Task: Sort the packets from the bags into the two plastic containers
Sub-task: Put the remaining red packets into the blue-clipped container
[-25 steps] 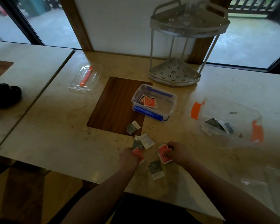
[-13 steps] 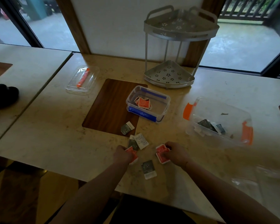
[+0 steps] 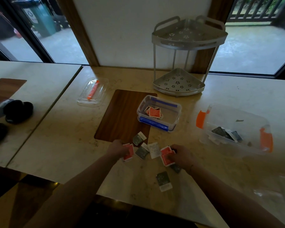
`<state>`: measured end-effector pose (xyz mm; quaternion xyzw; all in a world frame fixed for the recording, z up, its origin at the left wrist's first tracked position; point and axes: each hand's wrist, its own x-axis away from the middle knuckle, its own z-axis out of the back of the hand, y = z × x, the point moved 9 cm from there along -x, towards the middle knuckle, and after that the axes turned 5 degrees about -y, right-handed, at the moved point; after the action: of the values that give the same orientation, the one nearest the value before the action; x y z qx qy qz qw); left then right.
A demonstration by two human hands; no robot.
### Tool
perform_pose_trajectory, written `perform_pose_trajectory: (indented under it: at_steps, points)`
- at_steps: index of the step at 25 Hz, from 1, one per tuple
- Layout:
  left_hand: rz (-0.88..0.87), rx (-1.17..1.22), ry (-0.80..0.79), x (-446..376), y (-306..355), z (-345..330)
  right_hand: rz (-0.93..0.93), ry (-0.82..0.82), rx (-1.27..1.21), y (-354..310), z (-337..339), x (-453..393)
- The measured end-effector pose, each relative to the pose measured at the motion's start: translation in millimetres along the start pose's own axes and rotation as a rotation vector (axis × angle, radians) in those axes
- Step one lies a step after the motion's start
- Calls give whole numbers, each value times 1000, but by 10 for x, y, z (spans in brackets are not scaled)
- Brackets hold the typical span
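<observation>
The red packets (image 3: pixel 166 156) in the right hand (image 3: pixel 181 155) now sit as a slightly fuller, fanned bunch than a second ago, and a grey packet (image 3: pixel 176 168) shows just under that hand where none showed before; the left hand (image 3: pixel 118 149) has hardly shifted and still grips its own red packet (image 3: pixel 128 152). Both hands have their fingers curled round red packets, so the gathering of reds looks nearly done and the drop into a container is, I judge, the next step.

Between the two hands lie loose grey packets (image 3: pixel 141 152) and a white one (image 3: pixel 153 150), with another grey one (image 3: pixel 139 138) just beyond the left hand and one more (image 3: pixel 164 181) nearer the person than the right hand. These are still to be sorted.

Beyond the hands stands the blue-clipped container (image 3: pixel 174 118), already holding red packets. Well off to the right of the right hand is the orange-clipped container (image 3: pixel 202 120), with dark grey packets inside. Its lid (image 3: pixel 84 99) lies far beyond the left hand on the bench (image 3: pixel 56 137), and a metal corner rack (image 3: pixel 179 89) stands at the back.
</observation>
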<state>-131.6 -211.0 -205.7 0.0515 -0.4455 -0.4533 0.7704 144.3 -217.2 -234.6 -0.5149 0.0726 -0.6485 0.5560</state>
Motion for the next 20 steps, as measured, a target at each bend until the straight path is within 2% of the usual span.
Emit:
perform_pose_trajectory:
  at_steps: [3,10,14,20]
  points:
    - [-18,73,-81,-88,29,169,36,13,-37,-163,-34,-82]
    - [-109,152,-258,-329,422,186,62,173,-159,-399,95,-191]
    - [-165,218,-312,-500,754,204,67,272,-181,-469,298,-233]
    - [-262,143,-350,-799,1363,204,45,387,-148,-669,749,-353]
